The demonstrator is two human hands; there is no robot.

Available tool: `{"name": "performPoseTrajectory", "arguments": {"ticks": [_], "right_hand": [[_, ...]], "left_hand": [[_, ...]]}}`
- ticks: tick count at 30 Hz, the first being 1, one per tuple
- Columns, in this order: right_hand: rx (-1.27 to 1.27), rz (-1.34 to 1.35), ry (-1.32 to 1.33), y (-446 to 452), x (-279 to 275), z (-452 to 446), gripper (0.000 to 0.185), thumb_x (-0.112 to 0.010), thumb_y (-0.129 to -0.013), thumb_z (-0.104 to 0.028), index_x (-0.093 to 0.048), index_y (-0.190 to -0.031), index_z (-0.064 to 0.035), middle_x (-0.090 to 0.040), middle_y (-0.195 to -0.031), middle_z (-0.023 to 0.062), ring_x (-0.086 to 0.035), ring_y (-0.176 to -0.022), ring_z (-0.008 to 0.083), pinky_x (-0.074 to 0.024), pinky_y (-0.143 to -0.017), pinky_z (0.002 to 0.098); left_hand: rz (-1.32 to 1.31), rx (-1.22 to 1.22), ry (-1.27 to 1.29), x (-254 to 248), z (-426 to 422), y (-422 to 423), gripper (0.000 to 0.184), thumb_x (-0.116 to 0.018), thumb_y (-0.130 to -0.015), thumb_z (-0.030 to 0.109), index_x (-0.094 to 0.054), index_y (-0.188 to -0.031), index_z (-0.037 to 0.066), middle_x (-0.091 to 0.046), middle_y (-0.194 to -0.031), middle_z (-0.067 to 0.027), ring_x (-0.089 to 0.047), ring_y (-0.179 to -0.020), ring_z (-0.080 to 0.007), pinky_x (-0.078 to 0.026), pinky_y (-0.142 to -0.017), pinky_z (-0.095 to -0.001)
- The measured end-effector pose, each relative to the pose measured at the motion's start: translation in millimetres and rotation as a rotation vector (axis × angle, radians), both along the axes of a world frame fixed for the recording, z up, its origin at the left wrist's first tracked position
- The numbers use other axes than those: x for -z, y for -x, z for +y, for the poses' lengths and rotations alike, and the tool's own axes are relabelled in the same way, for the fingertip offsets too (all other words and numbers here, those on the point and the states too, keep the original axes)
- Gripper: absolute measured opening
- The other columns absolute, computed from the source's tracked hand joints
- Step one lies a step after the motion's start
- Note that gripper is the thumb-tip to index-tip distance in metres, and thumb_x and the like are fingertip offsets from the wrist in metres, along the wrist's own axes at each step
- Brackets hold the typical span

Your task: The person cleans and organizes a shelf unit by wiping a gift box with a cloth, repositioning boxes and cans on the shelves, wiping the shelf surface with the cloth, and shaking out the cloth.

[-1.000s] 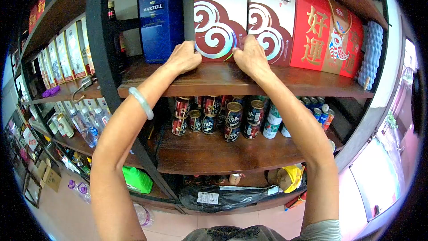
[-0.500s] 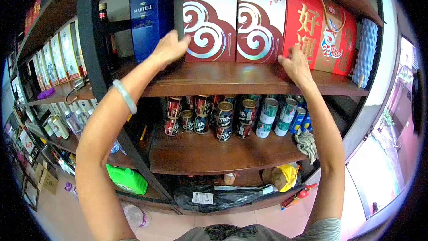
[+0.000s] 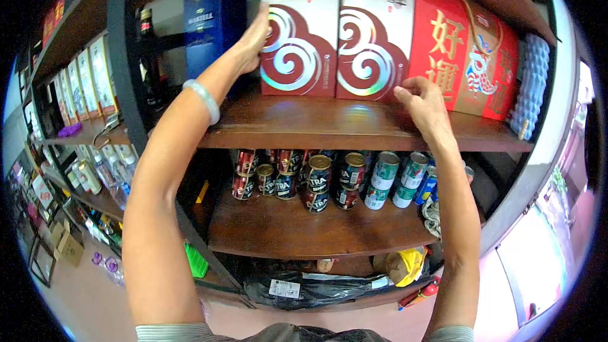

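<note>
Two tall gift boxes, white above and maroon below with silver swirls, stand side by side on the upper shelf. My left hand (image 3: pixel 254 39) lies along the left edge of the left swirl box (image 3: pixel 297 44), its fingers stretched upward and partly hidden behind that edge. By the lower right corner of the right swirl box (image 3: pixel 373 44) is my right hand (image 3: pixel 423 104), fingers bent and thumb apart from them. Whether its fingertips touch the box I cannot tell. Behind this hand stands a red gift box (image 3: pixel 437 12) with gold characters.
A blue Martell box (image 3: pixel 204 31) stands left of the swirl boxes. On the right is a blue bumpy foam roll (image 3: pixel 531 88). Stacked drink cans (image 3: pixel 318 180) fill the back of the shelf below. The dark upright post (image 3: pixel 136 57) divides the shelving.
My left hand has moved up along the left box's side, its fingers straightening. The two swirl boxes look slightly shifted and closer together. The camera view has also shifted a little.
</note>
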State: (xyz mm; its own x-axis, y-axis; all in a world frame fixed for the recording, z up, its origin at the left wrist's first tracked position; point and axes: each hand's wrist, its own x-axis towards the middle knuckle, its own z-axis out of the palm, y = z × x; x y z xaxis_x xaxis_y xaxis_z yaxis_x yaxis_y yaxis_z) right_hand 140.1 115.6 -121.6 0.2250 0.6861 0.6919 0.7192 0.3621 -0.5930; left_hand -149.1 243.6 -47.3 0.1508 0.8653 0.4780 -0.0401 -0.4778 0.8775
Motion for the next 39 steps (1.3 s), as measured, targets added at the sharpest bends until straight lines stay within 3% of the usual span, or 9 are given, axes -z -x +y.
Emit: {"name": "performPoseTrajectory", "arguments": {"ticks": [4,6,8,10,12,16,22,31,39], "right_hand": [[-0.054,-0.018,-0.009,-5.5,1.8,4.1,0.039,-0.061,-0.076,-0.024,-0.060,-0.101,0.0066,-0.064,-0.092,0.0195,-0.062,-0.088,0.0260,-0.0453,-0.080,0.0343],[-0.053,0.008,-0.012,-3.6,1.0,0.3,0.039,-0.062,-0.077,-0.024,-0.060,-0.101,0.0068,-0.064,-0.092,0.0190,-0.061,-0.088,0.0253,-0.0449,-0.080,0.0337],[-0.040,-0.012,-0.025,-6.8,1.9,4.2,0.038,-0.061,-0.078,-0.023,-0.059,-0.102,0.0068,-0.063,-0.094,0.0186,-0.060,-0.089,0.0242,-0.0439,-0.081,0.0331],[-0.020,-0.001,-0.051,-0.5,0.9,-3.6,0.038,-0.060,-0.079,-0.023,-0.058,-0.103,0.0071,-0.063,-0.095,0.0188,-0.059,-0.089,0.0237,-0.0437,-0.081,0.0332],[-0.052,0.033,-0.043,-1.2,2.3,-2.4,0.039,-0.060,-0.079,-0.023,-0.058,-0.103,0.0072,-0.063,-0.096,0.0187,-0.059,-0.089,0.0239,-0.0435,-0.082,0.0334],[-0.077,0.036,-0.050,-0.4,0.8,-3.4,0.039,-0.059,-0.079,-0.023,-0.057,-0.104,0.0073,-0.063,-0.097,0.0184,-0.059,-0.090,0.0242,-0.0434,-0.082,0.0336],[-0.088,0.024,-0.034,-4.6,1.8,0.6,0.041,-0.059,-0.079,-0.024,-0.057,-0.105,0.0080,-0.062,-0.096,0.0181,-0.059,-0.090,0.0238,-0.0438,-0.081,0.0324],[-0.068,-0.010,-0.018,-2.9,0.5,0.4,0.040,-0.059,-0.079,-0.023,-0.057,-0.105,0.0078,-0.063,-0.096,0.0180,-0.059,-0.088,0.0230,-0.0441,-0.080,0.0321],[-0.045,-0.019,-0.020,-1.2,0.0,-0.9,0.037,-0.060,-0.079,-0.023,-0.059,-0.101,0.0073,-0.063,-0.093,0.0173,-0.059,-0.087,0.0235,-0.0437,-0.079,0.0331]], "left_hand": [[-0.014,0.004,-0.046,5.0,-27.3,-3.3,0.080,-0.018,-0.086,0.067,-0.030,-0.135,0.004,-0.039,-0.133,-0.0190,-0.034,-0.126,-0.0302,-0.030,-0.103,-0.0456],[0.406,-0.277,-0.195,1.3,-5.6,18.1,0.088,-0.026,-0.084,0.068,-0.033,-0.132,-0.006,-0.030,-0.137,-0.0279,-0.025,-0.131,-0.0347,-0.029,-0.103,-0.0429],[0.552,-0.736,-0.419,1.0,-60.3,17.5,0.084,-0.047,-0.078,0.058,-0.035,-0.126,-0.011,-0.035,-0.125,-0.0384,-0.038,-0.119,-0.0427,-0.032,-0.098,-0.0447],[0.486,-1.139,-0.890,9.8,-57.5,35.2,0.083,-0.070,-0.067,0.047,-0.039,-0.119,-0.010,-0.045,-0.113,-0.0315,-0.043,-0.110,-0.0369,-0.035,-0.094,-0.0422],[0.513,-1.319,-0.724,6.8,-57.2,58.3,0.091,-0.072,-0.064,0.049,-0.030,-0.123,-0.007,-0.040,-0.116,-0.0321,-0.040,-0.111,-0.0414,-0.034,-0.095,-0.0457],[0.455,-1.075,-0.087,5.2,-57.3,87.8,0.117,-0.080,-0.056,0.047,-0.004,-0.132,0.000,-0.031,-0.124,-0.0363,-0.032,-0.119,-0.0461,-0.031,-0.097,-0.0536],[0.383,-0.659,-0.160,10.7,-24.9,119.0,0.130,-0.084,-0.051,0.043,0.006,-0.134,-0.001,-0.039,-0.124,-0.0321,-0.042,-0.118,-0.0378,-0.032,-0.102,-0.0428],[0.622,-1.183,-0.090,15.4,-48.3,79.2,0.127,-0.079,-0.052,0.048,0.003,-0.139,0.006,-0.037,-0.123,-0.0349,-0.045,-0.111,-0.0465,-0.039,-0.093,-0.0480],[0.610,-1.178,-0.052,14.5,-55.9,60.9,0.127,-0.079,-0.052,0.048,0.002,-0.140,0.006,-0.037,-0.121,-0.0323,-0.045,-0.109,-0.0458,-0.041,-0.091,-0.0463]]}}
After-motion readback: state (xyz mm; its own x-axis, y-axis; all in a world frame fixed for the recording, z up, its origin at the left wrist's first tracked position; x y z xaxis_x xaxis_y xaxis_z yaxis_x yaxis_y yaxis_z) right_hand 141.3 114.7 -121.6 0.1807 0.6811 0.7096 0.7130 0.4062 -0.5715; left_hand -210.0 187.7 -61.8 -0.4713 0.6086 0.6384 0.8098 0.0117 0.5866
